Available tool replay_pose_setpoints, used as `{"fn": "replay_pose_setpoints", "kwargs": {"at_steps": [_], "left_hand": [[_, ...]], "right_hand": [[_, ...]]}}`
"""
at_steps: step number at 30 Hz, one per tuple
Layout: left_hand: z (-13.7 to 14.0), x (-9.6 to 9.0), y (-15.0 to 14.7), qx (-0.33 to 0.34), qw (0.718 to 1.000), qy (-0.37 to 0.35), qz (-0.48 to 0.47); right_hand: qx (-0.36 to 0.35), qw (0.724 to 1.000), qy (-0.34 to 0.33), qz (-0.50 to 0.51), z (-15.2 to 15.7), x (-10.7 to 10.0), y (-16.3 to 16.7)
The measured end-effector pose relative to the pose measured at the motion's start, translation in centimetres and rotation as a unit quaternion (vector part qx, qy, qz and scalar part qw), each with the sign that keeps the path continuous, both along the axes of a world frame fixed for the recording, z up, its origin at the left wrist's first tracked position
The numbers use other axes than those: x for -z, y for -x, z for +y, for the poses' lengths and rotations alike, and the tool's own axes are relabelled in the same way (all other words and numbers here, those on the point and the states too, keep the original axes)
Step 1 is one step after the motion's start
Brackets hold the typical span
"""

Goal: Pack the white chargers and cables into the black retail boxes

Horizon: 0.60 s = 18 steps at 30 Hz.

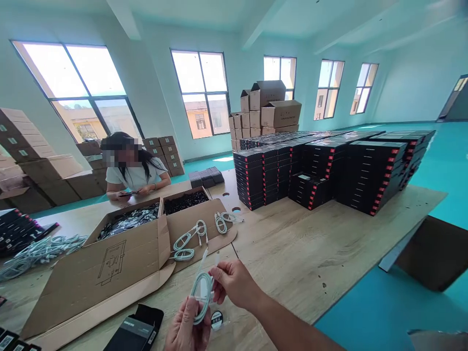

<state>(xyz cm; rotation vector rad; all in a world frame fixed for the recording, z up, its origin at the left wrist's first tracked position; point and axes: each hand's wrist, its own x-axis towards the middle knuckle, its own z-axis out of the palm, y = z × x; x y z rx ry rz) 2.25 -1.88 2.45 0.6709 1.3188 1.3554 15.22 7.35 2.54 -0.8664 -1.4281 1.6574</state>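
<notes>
A coiled white cable (pixel 199 312) is upright in front of me, one plug end pointing up. My left hand (pixel 186 326) is closed around the lower part of the coil. On its right side, my right hand (pixel 232 282) pinches the cable near a white end piece; its fingertips partly hide the spot. Just below lies a clear plastic piece with a round black-and-white sticker (pixel 217 320). An opened black box (pixel 137 331) lies left of my left hand. More coiled cables (pixel 185 239) rest on a cardboard flap beyond my hands.
An open carton (pixel 109 273) holds many small packets. Loose cables (pixel 40 253) lie at the left. Stacked black boxes (pixel 278 170) stand on the table (pixel 285 253) at the right. Across the table sits a person (pixel 135 170) holding a small dark item. Brown cartons (pixel 263 112) stand behind.
</notes>
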Motion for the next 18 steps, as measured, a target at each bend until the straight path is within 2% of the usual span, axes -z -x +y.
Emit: {"fn": "replay_pose_setpoints", "kwargs": {"at_steps": [2,5,7,8,11,13,16,18], "left_hand": [[0.2,-0.1,-0.2,-0.034,0.997,-0.021,0.059],[0.8,-0.6,-0.1,-0.059,0.989,-0.042,0.131],[1.2,-1.1,0.2,-0.048,0.992,-0.015,0.118],[1.3,-1.3,0.4,-0.037,0.994,0.009,0.098],[1.3,-1.1,1.2,0.003,0.997,0.056,0.05],[1.3,-0.4,1.8,0.033,0.998,0.036,0.048],[1.4,0.7,2.3,0.068,0.996,-0.005,0.066],[1.5,1.0,2.5,0.08,0.992,-0.013,0.096]], "right_hand": [[-0.02,0.994,-0.008,-0.108,0.3,-0.2,-0.4],[-0.109,0.948,-0.116,-0.275,0.4,-1.0,-1.1],[-0.14,0.918,-0.201,-0.311,0.2,-1.6,-1.4],[-0.136,0.915,-0.23,-0.302,0.1,-1.8,-1.4],[-0.092,0.94,-0.239,-0.226,-0.4,-1.5,-1.0],[-0.03,0.954,-0.236,-0.18,-0.8,-0.8,-0.7],[0.086,0.938,-0.295,-0.157,-1.3,0.1,-0.5],[0.119,0.922,-0.337,-0.149,-1.5,0.0,-0.4]]}}
